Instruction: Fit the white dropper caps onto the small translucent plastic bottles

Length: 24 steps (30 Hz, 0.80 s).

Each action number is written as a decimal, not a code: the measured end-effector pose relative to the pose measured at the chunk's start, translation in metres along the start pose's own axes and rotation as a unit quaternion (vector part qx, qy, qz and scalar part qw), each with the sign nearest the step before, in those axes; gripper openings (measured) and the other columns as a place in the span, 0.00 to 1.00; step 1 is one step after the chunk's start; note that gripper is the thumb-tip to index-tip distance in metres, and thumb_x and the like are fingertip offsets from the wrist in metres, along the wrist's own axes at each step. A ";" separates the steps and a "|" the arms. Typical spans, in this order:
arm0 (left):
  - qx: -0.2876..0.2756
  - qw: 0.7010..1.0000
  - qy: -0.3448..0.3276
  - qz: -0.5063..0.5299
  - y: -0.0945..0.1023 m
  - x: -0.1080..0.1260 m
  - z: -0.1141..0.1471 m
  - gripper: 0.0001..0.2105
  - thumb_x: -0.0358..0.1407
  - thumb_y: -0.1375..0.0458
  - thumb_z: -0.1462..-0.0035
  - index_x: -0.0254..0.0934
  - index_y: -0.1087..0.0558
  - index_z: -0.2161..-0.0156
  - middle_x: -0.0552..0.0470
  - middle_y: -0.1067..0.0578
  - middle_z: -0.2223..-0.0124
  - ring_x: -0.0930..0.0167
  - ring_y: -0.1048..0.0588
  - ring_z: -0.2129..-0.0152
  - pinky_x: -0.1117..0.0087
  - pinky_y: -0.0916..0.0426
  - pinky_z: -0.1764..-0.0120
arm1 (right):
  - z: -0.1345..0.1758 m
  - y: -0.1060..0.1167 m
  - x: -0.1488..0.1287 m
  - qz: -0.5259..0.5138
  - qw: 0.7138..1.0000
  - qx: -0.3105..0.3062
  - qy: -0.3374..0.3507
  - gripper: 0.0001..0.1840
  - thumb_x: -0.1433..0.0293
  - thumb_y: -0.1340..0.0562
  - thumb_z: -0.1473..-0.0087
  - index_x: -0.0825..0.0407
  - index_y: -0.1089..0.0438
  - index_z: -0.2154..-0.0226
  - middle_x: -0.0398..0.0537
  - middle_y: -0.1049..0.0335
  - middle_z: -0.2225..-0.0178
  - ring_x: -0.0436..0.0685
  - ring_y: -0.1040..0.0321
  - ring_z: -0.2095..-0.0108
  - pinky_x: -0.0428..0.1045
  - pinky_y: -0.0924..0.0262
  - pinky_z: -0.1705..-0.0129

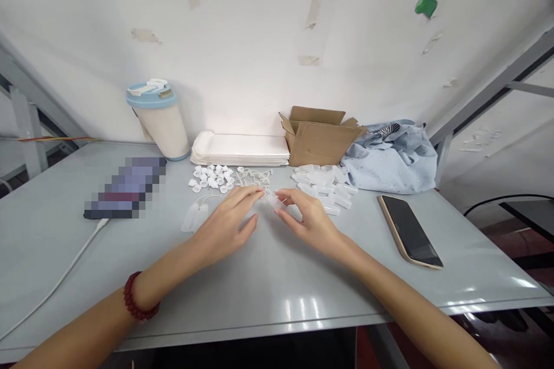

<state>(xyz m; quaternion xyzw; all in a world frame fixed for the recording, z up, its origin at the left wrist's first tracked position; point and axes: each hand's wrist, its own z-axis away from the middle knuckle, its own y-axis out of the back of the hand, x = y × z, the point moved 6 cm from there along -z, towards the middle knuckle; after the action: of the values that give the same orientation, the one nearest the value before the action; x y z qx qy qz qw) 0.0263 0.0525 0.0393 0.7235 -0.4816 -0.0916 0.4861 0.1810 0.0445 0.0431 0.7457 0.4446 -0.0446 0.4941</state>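
Note:
My right hand (309, 216) holds a small translucent plastic piece (273, 200) between thumb and fingers, just above the table. My left hand (229, 219) reaches in from the other side. Its fingertips are close to that piece and its thumb is held apart from the fingers. Beyond the left fingertips lies a loose heap of thin whitish strips (255, 176). Left of it are several small white caps (210, 177). Several translucent plastic tubes (324, 185) lie beyond my right hand. Beside my left wrist rests another clear piece (195, 216) with a thin strand.
At the back stand a lidded cup (162, 127), a stack of white sheets or envelopes (242, 150), an open cardboard box (320, 144) and a bundled light-blue cloth (392, 161). A pixelated device (127, 187) with a cable lies left, a phone (411, 230) right.

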 end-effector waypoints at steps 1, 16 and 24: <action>-0.001 1.000 -0.004 0.010 -0.001 0.003 0.001 0.18 0.29 0.51 0.40 0.32 0.38 0.44 0.42 0.32 0.46 0.64 0.34 0.48 0.60 0.35 0.46 | 0.001 -0.001 -0.002 -0.007 1.000 0.001 0.005 0.14 0.71 0.42 0.43 0.53 0.37 0.53 0.53 0.27 0.60 0.56 0.28 0.62 0.52 0.33 0.60; 0.006 0.999 0.024 0.028 0.002 0.002 0.001 0.17 0.30 0.51 0.40 0.32 0.36 0.45 0.40 0.32 0.46 0.64 0.32 0.49 0.60 0.33 0.47 | 0.000 -0.003 -0.002 -0.042 0.999 0.002 -0.019 0.12 0.70 0.41 0.44 0.52 0.35 0.55 0.51 0.26 0.61 0.55 0.28 0.63 0.52 0.33 0.61; 0.005 0.998 0.005 0.057 0.000 0.007 0.003 0.19 0.29 0.50 0.40 0.36 0.37 0.44 0.43 0.31 0.46 0.65 0.32 0.49 0.60 0.33 0.47 | 0.003 -0.006 -0.006 -0.068 0.997 -0.020 -0.033 0.15 0.71 0.41 0.44 0.52 0.35 0.52 0.50 0.27 0.61 0.55 0.28 0.63 0.50 0.33 0.62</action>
<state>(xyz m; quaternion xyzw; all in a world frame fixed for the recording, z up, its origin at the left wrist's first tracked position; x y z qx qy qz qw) 0.0285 0.0451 0.0400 0.6979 -0.5198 -0.0574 0.4894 0.1740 0.0393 0.0405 0.7021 0.4787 -0.0935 0.5188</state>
